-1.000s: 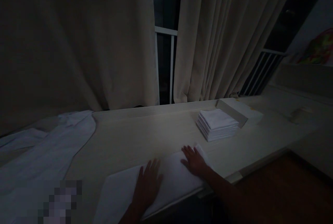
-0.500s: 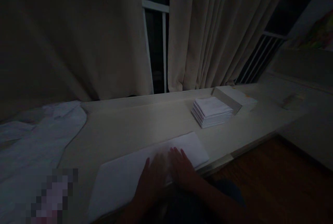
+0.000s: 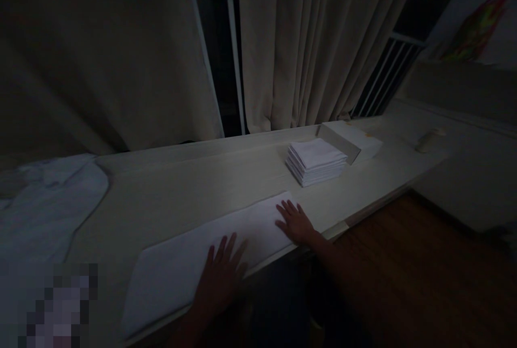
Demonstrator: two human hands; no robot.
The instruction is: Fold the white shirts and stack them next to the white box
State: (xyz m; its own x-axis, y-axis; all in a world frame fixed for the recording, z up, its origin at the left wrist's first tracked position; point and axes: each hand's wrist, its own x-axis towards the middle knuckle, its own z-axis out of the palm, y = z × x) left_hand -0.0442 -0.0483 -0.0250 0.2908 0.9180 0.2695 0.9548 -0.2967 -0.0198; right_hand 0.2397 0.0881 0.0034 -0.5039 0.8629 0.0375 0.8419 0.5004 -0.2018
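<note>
A long folded white cloth (image 3: 173, 267) lies flat along the front edge of the pale ledge (image 3: 194, 192). Flat on its middle rests my left hand (image 3: 222, 272), fingers spread. My right hand (image 3: 295, 223) lies open on the cloth's right end, its fingers also apart. Neither hand grips anything. Beyond the right hand stands a neat stack of folded white cloths (image 3: 317, 162).
An open white box (image 3: 351, 140) sits behind the stack. Loose white cloth (image 3: 52, 202) spreads over the left of the ledge. Beige curtains (image 3: 283, 41) hang along the back, before barred windows. Wooden floor (image 3: 404, 262) shows at the lower right.
My hands were close together at the cloth's middle. They have moved apart, the right one towards the right end, the left one a little leftward. The view has shifted slightly.
</note>
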